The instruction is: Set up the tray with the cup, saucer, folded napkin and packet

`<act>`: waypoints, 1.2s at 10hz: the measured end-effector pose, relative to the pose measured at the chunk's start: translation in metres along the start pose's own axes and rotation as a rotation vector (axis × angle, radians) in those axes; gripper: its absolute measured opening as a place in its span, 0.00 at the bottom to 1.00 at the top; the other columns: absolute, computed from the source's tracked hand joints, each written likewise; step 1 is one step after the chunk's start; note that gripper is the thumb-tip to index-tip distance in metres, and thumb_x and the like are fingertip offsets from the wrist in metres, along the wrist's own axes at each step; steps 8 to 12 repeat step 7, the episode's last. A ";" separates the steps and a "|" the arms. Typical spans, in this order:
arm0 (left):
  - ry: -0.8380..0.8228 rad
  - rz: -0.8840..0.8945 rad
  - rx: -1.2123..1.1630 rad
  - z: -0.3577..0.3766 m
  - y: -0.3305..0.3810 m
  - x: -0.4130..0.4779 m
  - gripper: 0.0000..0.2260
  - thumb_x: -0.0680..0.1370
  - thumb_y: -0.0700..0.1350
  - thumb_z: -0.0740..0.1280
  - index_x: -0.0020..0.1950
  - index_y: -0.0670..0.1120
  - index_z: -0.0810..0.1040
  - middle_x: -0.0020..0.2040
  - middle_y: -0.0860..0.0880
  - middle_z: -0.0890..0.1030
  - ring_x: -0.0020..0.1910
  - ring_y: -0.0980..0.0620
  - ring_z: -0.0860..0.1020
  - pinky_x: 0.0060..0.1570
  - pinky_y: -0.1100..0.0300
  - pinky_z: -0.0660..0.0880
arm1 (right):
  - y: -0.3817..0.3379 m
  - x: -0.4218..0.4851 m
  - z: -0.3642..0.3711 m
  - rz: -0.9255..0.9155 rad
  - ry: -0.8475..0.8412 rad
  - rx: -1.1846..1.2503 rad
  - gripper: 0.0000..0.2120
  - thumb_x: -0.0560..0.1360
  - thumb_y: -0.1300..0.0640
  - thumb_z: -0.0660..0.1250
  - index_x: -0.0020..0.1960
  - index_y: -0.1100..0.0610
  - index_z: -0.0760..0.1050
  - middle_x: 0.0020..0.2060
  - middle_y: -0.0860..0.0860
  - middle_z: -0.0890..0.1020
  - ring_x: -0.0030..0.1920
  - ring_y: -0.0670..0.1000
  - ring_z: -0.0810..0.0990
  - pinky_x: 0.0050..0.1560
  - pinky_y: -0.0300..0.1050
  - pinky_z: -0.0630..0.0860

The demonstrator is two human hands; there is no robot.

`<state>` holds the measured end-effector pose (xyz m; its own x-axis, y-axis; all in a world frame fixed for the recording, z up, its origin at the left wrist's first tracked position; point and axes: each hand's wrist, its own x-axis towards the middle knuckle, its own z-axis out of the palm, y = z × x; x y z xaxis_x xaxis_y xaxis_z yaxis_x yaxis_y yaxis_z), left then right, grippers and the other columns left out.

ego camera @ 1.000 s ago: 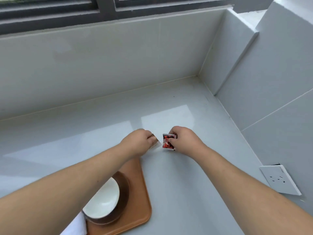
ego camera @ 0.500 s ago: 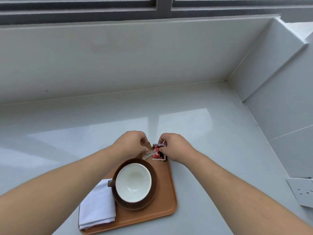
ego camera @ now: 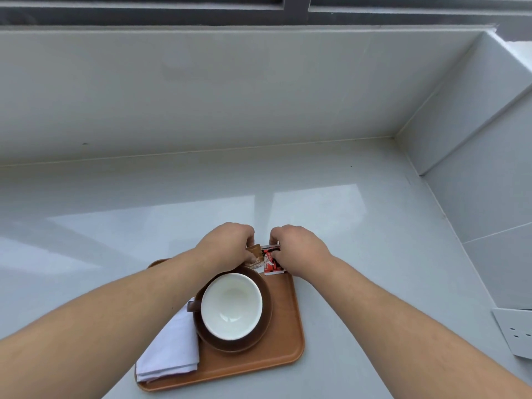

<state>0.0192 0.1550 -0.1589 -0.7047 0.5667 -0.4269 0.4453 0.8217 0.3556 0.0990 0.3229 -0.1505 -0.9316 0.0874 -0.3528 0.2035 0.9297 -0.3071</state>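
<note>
An orange-brown tray (ego camera: pixel 288 326) lies on the pale counter. On it stands a brown saucer (ego camera: pixel 266 318) with a cup (ego camera: pixel 231 306), white inside, handle to the left. A folded white napkin (ego camera: pixel 169 349) lies at the tray's left side. My right hand (ego camera: pixel 296 249) pinches a red, black and white packet (ego camera: pixel 272 262) at the tray's far right corner. My left hand (ego camera: pixel 227 246) pinches a brown packet (ego camera: pixel 254 254) right beside it, above the saucer's far rim. Whether the packets touch the tray is unclear.
The counter (ego camera: pixel 359 226) is bounded by a tiled back wall (ego camera: pixel 230 96) and a side wall on the right. A white wall socket (ego camera: pixel 515 332) sits low on the right wall. A window frame runs along the top.
Both hands carried the packets from the bare counter back over the tray's far end. The view tilted down, so the whole tray, cup and napkin now show.
</note>
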 end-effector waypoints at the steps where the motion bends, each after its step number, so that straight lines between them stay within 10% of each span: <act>1: -0.035 0.005 0.014 -0.001 -0.001 0.002 0.13 0.70 0.52 0.78 0.42 0.54 0.75 0.41 0.54 0.78 0.44 0.50 0.76 0.33 0.57 0.67 | -0.002 0.000 0.001 -0.031 0.017 -0.080 0.08 0.77 0.57 0.67 0.56 0.51 0.78 0.51 0.52 0.80 0.52 0.55 0.77 0.40 0.48 0.72; 12: 0.204 -0.013 -0.011 0.036 -0.014 -0.025 0.19 0.75 0.65 0.67 0.59 0.55 0.76 0.57 0.54 0.80 0.54 0.50 0.78 0.48 0.51 0.78 | -0.001 -0.016 0.031 -0.111 0.220 -0.046 0.22 0.79 0.39 0.63 0.65 0.53 0.73 0.58 0.51 0.79 0.58 0.56 0.75 0.55 0.52 0.76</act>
